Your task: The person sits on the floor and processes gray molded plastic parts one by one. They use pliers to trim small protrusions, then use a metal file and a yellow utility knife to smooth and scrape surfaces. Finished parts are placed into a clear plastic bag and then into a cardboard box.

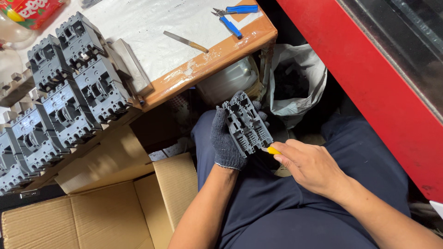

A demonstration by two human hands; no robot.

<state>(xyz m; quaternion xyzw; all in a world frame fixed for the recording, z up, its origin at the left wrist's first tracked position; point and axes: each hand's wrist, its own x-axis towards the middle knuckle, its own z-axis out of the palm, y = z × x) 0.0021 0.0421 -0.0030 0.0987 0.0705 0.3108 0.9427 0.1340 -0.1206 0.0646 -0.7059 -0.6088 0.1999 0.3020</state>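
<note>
My left hand [226, 140], in a dark knit glove, grips a grey moulded plastic housing [247, 122] above my lap. My bare right hand [309, 163] holds a small tool with a yellow handle [273, 150], its tip against the housing's lower edge. Only a short piece of the tool shows between my fingers.
Several matching grey housings [69, 97] are stacked on the table's left side. A file [185, 41] and blue-handled pliers [233, 18] lie on the white-topped table [212, 55]. An open cardboard box [106, 207] stands lower left, a white bag [295, 78] under the table, a red machine [369, 87] at right.
</note>
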